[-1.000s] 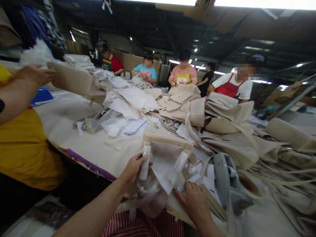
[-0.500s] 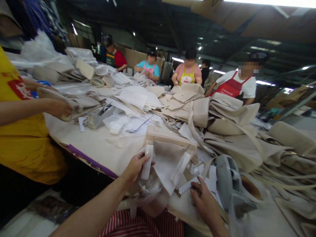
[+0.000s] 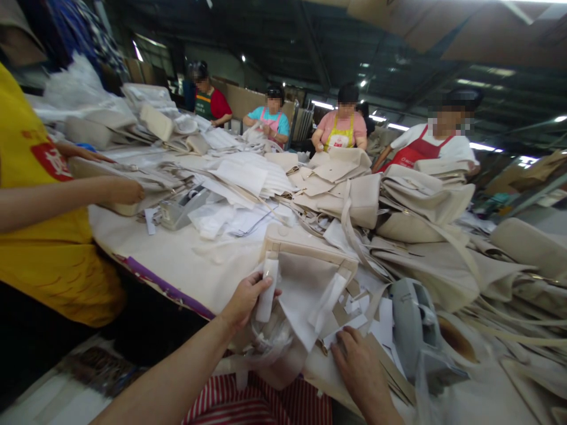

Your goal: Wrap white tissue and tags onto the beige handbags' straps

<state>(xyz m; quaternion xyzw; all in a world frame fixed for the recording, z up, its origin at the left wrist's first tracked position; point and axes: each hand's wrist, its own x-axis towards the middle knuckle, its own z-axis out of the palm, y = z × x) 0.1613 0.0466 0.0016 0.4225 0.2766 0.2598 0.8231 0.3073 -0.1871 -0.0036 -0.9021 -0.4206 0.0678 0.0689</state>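
Observation:
My left hand (image 3: 248,298) is closed around one white-wrapped strap end (image 3: 269,283) of a beige bag (image 3: 310,251), thumb on top. The bag stands open towards me at the table's front edge. A second wrapped strap end (image 3: 328,301) hangs at its right side, and clear plastic and white padding (image 3: 272,330) bulge below my left hand. My right hand (image 3: 357,360) lies low over the table, right of the bag. Its fingers are together and curled down onto a white card strip (image 3: 348,329); the fingertips' undersides are hidden. A small metal clasp (image 3: 322,347) lies near them.
A grey tape dispenser (image 3: 410,324) stands right of my right hand, beside loose white cards (image 3: 384,321). Beige bags (image 3: 425,260) pile up behind and to the right. At left, a co-worker in a yellow apron (image 3: 57,260) handles another bag. Several people work across the table.
My right hand has shifted slightly left and down, its spread fingers drawing together over the white card strip. My left hand keeps its hold on the strap end. The co-worker's hand at left moved right.

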